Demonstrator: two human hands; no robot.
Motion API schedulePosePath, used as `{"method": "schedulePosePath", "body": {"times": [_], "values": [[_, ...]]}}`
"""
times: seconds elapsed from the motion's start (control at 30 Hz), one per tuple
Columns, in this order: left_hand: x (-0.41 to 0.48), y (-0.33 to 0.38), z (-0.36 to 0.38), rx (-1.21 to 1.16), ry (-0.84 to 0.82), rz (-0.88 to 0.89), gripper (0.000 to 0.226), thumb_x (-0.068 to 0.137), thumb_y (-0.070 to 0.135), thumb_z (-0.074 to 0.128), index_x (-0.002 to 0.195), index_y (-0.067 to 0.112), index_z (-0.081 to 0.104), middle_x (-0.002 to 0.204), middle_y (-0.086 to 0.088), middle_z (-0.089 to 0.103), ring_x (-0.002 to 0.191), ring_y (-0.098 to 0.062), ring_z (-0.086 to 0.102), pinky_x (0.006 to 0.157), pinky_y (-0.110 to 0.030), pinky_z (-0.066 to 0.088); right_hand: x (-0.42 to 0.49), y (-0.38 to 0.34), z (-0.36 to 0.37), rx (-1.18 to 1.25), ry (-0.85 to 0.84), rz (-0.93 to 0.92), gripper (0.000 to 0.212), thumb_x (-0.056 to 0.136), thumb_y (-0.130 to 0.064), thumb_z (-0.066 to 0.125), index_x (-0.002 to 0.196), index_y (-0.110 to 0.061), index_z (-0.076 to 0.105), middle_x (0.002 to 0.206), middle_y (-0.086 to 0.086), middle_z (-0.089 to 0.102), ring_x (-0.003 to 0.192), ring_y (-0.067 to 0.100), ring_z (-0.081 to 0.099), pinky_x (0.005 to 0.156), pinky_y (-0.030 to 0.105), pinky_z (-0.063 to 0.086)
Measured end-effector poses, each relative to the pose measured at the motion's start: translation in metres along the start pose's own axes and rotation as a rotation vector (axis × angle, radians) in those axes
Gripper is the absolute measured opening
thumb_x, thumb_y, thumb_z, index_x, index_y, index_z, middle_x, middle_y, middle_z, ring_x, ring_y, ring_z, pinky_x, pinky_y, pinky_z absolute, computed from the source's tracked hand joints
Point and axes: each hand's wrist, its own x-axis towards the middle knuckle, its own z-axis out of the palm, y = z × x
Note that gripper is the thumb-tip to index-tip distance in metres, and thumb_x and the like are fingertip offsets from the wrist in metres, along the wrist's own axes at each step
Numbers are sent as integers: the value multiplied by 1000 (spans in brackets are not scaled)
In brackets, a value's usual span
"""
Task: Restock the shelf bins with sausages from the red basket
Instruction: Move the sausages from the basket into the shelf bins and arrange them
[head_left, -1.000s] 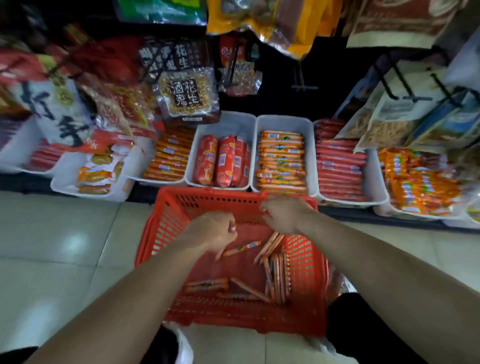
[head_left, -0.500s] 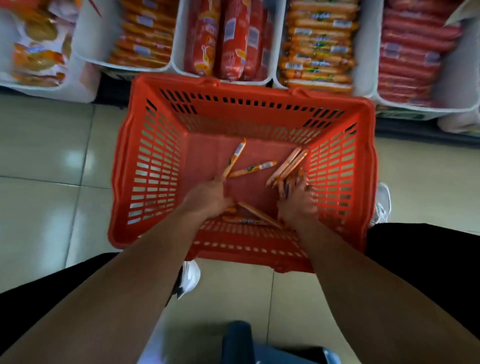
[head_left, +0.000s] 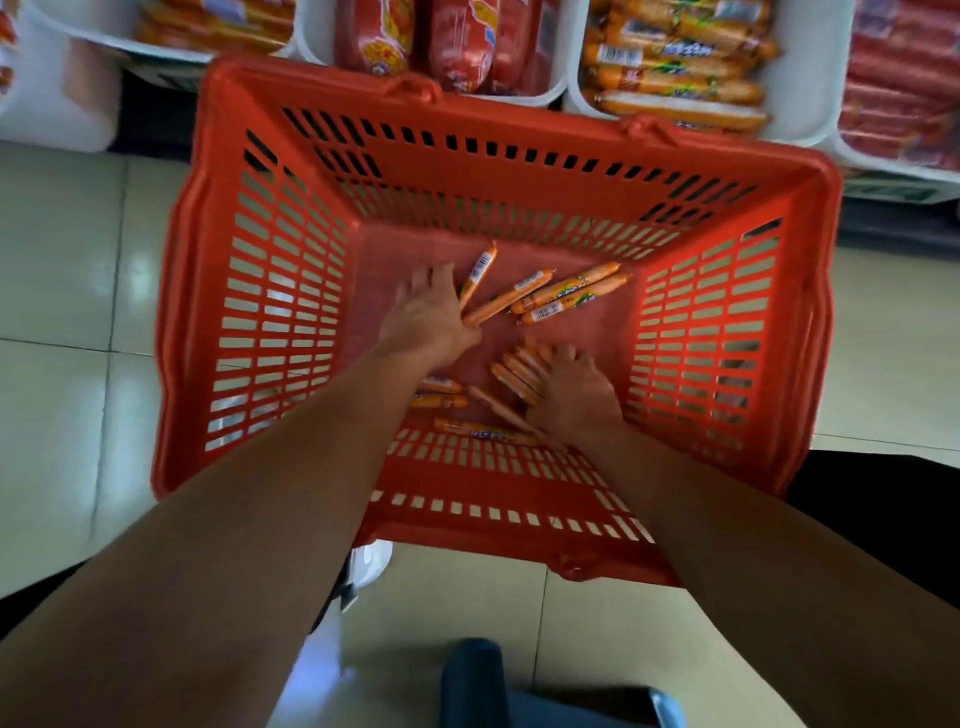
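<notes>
**Left hand advanced to the loose sausages; gathering step under way**

Since half a second ago, the left hand (head_left: 428, 317) has moved away from the near wall of the red basket (head_left: 192, 312) towards the middle of its floor. The right hand has stayed low on the right-hand side.

1. Left hand. It lies flat on the basket floor with its fingers spread, though they are blurred. Its thumb side touches the near ends of the fanned sausages (head_left: 545, 296). It grips nothing yet.
2. Fanned sausages. Four or five lie loose, pointing to the far right. The likely step is to sweep them together. The hand should rake them parallel first and then close round the middle of the group, because the slick casings probably slide out of an end grip.
3. Near sausages (head_left: 447, 400). A few lie against the near wall, partly under the left forearm. They should be picked up in a later pass.
4. Right hand (head_left: 576, 395). It rests on a bundle of sausages (head_left: 519, 371) that already lie side by side. Whether its fingers close round the bundle cannot be told.
5. Shelf bin (head_left: 800, 78). This white bin, just beyond the far rim, holds matching orange sausages and is the probable target. The handful should be laid in parallel to that stock.
</notes>
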Motion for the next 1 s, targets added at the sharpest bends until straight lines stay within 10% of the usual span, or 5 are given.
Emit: {"method": "schedulePosePath", "body": {"times": [0.43,1.0], "values": [[27,19,23,26,28,109,60,81,28,78,131,23,45,132,-9,48,121,-32,49,98,-46,46,2,2,-9,-98,-80,-182,47,70,-34,75,113,-20,64,117,7,66,107,28,64,84,36,51],[11,-15,-1,58,-63,-14,32,98,13,49,127,9,36,116,-20,61,108,-38,61,84,-43,45,-1,2,-21,-134,-190,-226,54,76,-46,68,123,-21,59,127,9,63,117,31,59,93,35,47]]}}
